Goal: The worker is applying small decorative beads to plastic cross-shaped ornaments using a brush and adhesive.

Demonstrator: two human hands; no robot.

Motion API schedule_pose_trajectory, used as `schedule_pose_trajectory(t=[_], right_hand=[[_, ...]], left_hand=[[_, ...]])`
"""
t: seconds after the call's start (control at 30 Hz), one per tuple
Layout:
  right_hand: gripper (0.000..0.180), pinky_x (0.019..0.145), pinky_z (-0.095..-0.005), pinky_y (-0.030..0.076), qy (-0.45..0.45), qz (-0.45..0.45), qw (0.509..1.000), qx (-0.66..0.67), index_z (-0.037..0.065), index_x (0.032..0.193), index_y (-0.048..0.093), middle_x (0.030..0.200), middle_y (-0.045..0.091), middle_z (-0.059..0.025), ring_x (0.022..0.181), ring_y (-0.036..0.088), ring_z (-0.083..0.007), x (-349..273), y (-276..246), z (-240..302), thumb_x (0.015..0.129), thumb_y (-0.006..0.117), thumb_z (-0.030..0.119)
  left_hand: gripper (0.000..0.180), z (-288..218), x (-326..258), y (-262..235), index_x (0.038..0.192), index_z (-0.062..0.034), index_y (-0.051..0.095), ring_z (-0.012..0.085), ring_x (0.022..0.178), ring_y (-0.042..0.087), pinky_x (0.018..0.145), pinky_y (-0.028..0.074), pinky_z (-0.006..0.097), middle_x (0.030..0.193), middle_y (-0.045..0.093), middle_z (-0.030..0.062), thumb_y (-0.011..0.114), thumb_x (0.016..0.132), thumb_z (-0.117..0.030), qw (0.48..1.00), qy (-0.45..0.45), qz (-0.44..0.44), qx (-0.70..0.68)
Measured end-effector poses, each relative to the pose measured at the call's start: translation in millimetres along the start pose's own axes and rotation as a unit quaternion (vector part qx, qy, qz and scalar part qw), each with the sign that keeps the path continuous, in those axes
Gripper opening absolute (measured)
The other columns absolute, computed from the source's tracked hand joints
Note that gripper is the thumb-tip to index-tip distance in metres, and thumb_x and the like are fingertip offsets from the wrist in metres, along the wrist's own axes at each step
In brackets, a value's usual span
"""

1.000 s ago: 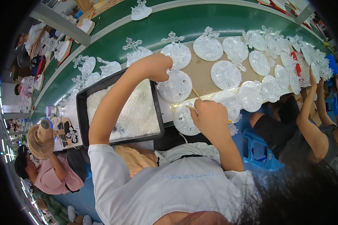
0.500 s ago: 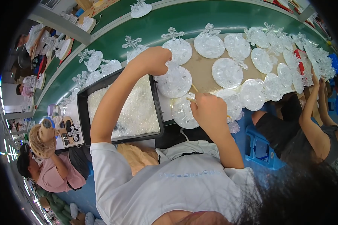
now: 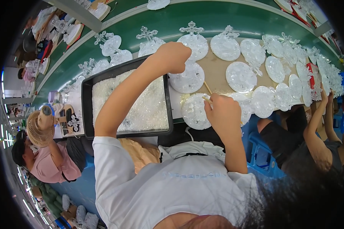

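A clear round disc (image 3: pixel 189 79) with a rough, glassy surface lies on the near left part of a tan board (image 3: pixel 215 72). The left hand (image 3: pixel 175 57) is over its eleven o'clock edge, fingers curled inward; their tips are hidden, so I cannot tell whether they pinch anything. Toward four or five o'clock of the disc, the right hand (image 3: pixel 224 110) has its fingers closed around a thin wooden stick (image 3: pixel 207 99), the tip poking out on the left. A slim tan rod (image 3: pixel 207 87) slants between this hand and the disc; whether it is held, I cannot tell.

At about six o'clock sits a second clear disc (image 3: pixel 195 114), just left of the right hand. At twelve o'clock is a disc topped with a clear cross (image 3: pixel 191 28), and at three o'clock another plain disc (image 3: pixel 241 77) lies apart. Toward eight o'clock, a black tray (image 3: pixel 145 133) holds glittering white granules (image 3: pixel 141 103), with the left forearm crossing above.

Farther out, at two to three o'clock, more clear pieces (image 3: pixel 286 49) crowd together. The green bench (image 3: pixel 233 19) stretches behind at one o'clock. Near half past eight is a tan fan (image 3: pixel 41 128); a blue stool (image 3: pixel 264 158) stands toward half past four.
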State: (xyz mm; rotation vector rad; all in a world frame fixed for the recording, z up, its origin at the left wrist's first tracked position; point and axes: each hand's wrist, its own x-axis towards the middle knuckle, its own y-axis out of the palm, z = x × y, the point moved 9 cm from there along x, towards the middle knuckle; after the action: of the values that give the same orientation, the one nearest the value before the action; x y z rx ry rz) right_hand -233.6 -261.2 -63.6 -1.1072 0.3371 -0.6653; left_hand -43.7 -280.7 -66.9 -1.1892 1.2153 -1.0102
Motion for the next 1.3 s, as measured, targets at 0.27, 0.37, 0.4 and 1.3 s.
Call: schedule_pose_trajectory(t=[0.27, 0.37, 0.4, 1.3], right_hand=[[0.021, 0.063, -0.0446, 0.051, 0.025, 0.01, 0.999, -0.026, 0.001, 0.081, 0.067, 0.071, 0.066, -0.019, 0.068, 0.065, -0.0376, 3.3, 0.9, 0.3, 0.08, 0.071, 0.022], [0.023, 0.064, -0.0457, 0.051, 0.024, -0.008, 0.999, -0.023, 0.001, 0.085, 0.068, 0.072, 0.066, -0.0192, 0.07, 0.065, -0.0387, 0.7, -4.3, 1.1, 0.081, 0.071, 0.023], [0.024, 0.065, -0.0461, 0.051, 0.029, -0.024, 0.999, -0.021, 0.001, 0.088, 0.068, 0.074, 0.066, -0.0193, 0.071, 0.065, -0.0392, 0.1, -7.8, 1.2, 0.081, 0.071, 0.023], [0.06, 0.092, -0.0456, 0.051, -0.487, 0.1, 0.845, -0.197, 0.018, 0.126, 0.056, 0.129, 0.056, -0.0171, 0.112, 0.059, -0.0364, 356.2, 148.1, 289.5, 0.071, 0.076, 0.007]], left_hand=[[0.017, -5.9, -10.2, -6.7, 0.082, -0.0028, 0.069, 0.0341, 0.079, 0.069, 0.062, 0.055, 0.043, 0.081, 0.07, 0.017, 0.066, 0.065, -0.004, 0.999, -0.017, -0.001, 0.033], [0.016, -9.2, -11.4, -8.9, 0.082, -0.0043, 0.07, 0.033, 0.079, 0.07, 0.062, 0.055, 0.042, 0.082, 0.07, 0.0163, 0.067, 0.066, -0.005, 0.999, -0.009, -0.032, 0.037], [0.016, -11.7, -11.3, -11.9, 0.081, -0.005, 0.07, 0.0325, 0.079, 0.07, 0.062, 0.055, 0.042, 0.082, 0.07, 0.016, 0.068, 0.066, -0.006, 0.998, 0.006, -0.056, 0.037], [0.084, 67.9, -234.9, 111.9, 0.146, -0.0283, 0.04, 0.0479, 0.14, 0.024, 0.101, 0.042, 0.06, 0.155, 0.027, 0.0145, 0.076, 0.072, -0.046, 0.953, -0.145, 0.158, -0.213]])
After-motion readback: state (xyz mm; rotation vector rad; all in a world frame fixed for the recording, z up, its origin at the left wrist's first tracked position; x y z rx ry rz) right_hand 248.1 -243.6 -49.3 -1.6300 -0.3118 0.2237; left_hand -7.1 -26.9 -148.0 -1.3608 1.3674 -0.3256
